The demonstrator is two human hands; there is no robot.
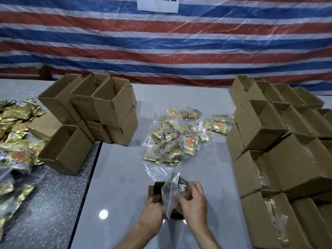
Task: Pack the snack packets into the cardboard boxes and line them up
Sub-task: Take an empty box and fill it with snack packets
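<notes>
Nearest, at six o'clock: left hand (152, 211) curled on the near wall of a small open box (156, 189), steadying it. Just beside it, right hand (193, 205) closed around a clear bag (174, 193) of snack packets, holding it upright and half sunk into the box mouth. Judged light, soft and crinkly, with a slick film apt to slide and contents apt to shift. Best gripped low around the bulge rather than by the loose top flap; best pressed down gently, since the packets inside could crush.

Gold foil packets with dark labels and an orange picture, dim through the plastic here.

Further out at twelve o'clock on the grey table (125, 186): a loose heap (170, 141) of the same packets, some bagged, some spilled out.

At three o'clock: filled boxes (287, 168) stacked in rows, foil glinting from a few.

At ten o'clock: empty boxes (107, 106) stacked with mouths open. At nine o'clock: scattered packets (16, 141).

Farthest, behind everything: a striped tarp (161, 42) with a paper sign (158, 4) at its top edge.
</notes>
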